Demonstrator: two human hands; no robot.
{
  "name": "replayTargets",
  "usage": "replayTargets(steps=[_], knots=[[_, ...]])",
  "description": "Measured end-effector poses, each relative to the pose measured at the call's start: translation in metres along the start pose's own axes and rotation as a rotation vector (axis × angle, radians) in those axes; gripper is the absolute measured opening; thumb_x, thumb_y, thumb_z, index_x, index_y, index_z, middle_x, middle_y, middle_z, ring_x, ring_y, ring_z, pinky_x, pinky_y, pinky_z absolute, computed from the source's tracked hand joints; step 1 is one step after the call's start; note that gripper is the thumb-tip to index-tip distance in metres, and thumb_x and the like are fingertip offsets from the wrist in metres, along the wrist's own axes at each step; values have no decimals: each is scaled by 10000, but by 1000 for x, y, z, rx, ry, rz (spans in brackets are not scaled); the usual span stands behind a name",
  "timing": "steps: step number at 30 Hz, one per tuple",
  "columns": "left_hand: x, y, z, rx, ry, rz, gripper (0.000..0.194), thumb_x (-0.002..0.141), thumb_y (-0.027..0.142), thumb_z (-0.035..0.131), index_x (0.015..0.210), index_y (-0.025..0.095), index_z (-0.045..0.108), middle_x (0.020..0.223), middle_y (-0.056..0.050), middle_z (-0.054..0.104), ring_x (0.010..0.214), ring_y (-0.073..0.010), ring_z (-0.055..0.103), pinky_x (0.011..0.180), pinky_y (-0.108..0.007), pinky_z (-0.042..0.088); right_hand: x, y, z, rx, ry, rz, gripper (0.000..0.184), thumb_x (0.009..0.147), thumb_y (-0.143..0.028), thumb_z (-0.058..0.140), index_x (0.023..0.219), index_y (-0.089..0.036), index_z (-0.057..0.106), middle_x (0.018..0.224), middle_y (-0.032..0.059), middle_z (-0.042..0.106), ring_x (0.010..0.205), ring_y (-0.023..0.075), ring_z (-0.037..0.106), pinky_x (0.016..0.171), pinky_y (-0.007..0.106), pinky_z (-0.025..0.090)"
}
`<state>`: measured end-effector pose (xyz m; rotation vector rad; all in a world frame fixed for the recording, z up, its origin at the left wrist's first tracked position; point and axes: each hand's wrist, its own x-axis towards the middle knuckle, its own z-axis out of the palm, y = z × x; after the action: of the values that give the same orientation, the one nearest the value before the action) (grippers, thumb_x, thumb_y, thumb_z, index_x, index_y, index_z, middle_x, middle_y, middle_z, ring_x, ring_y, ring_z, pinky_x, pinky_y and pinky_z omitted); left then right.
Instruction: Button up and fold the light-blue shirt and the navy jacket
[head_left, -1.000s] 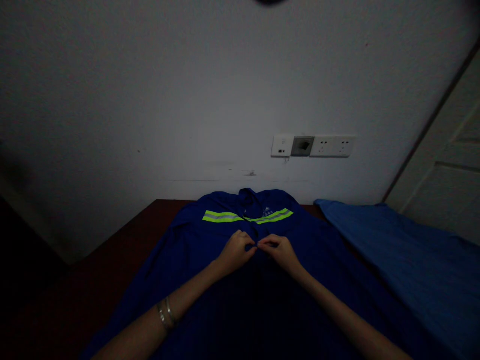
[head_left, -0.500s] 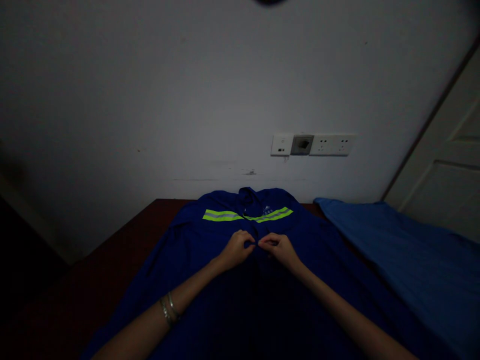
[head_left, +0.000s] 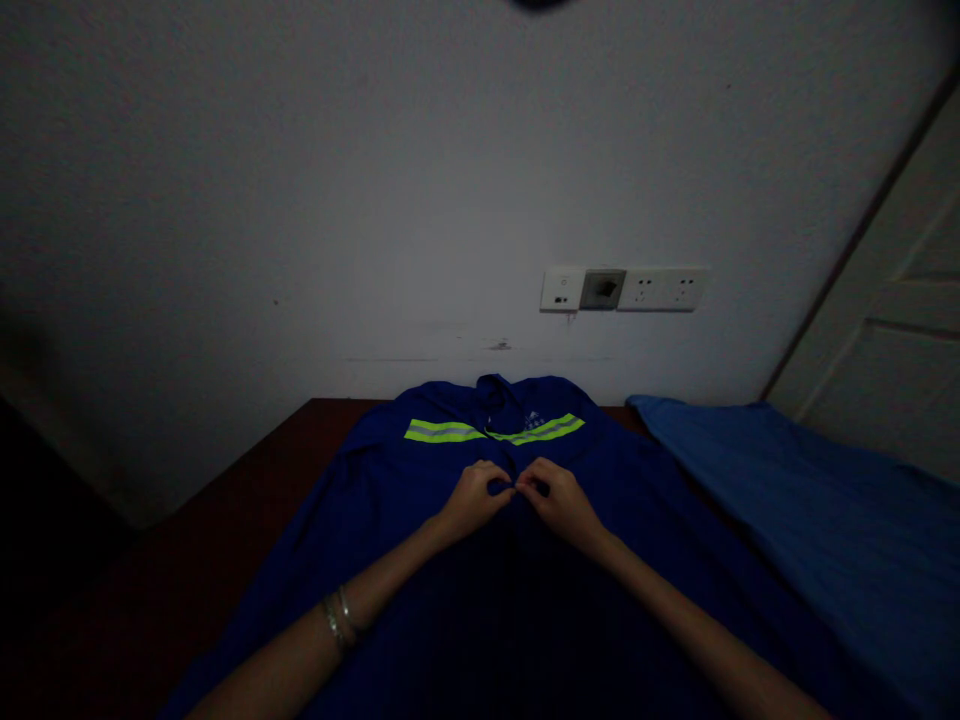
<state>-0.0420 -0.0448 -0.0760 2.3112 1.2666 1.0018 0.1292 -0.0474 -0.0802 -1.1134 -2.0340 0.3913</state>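
Nearest my camera, two silver-coloured bracelets (head_left: 345, 603) encircle the left wrist. My left hand (head_left: 472, 502) and right hand (head_left: 564, 505) meet at the front opening of the blue work jacket (head_left: 401, 490), each grip pinching fabric there between thumb and forefinger; I cannot resolve finer detail. The jacket lies front-up on the reddish-brown desk (head_left: 259, 475). A lighter blue cloth (head_left: 817, 510) lies at right. Beyond: wall (head_left: 360, 200) with socket panel (head_left: 660, 290)
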Motion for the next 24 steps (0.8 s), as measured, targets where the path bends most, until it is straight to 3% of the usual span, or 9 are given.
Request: replayTargets(steps=[6,10,18,24], knots=[[-1,-2,1,13,-20,10,85,733,151,608,789,138,670,803,-52,664,788,-164,584,731,-262,428,1,-3,-9,-131,-66,-53,117,798,-215,542,864,-206,638,896,44,601,831,167,574,733,284,459],[-1,-1,1,14,-21,1,89,726,144,611,794,151,669,825,-52,665,808,-166,584,747,-270,435,5,-12,-22,-198,-116,-202,316,778,-181,557,1089,-236,576,1049,61,579,993,194,524,812,314,453],[-1,-1,1,12,-7,-8,92,712,137,610,774,162,673,827,-50,671,802,-167,594,738,-271,440,12,-14,-24,-232,-220,-285,251,805,-142,500,1029,-222,582,966,65,604,964,198,508,775,308,456],[0,0,1,3,11,-14,83,731,167,602,764,158,678,799,-51,670,781,-165,594,716,-267,436,14,-15,-21,-171,-207,-240,231,812,-110,451,971,-222,577,921,49,604,908,176,516,737,276,437]])
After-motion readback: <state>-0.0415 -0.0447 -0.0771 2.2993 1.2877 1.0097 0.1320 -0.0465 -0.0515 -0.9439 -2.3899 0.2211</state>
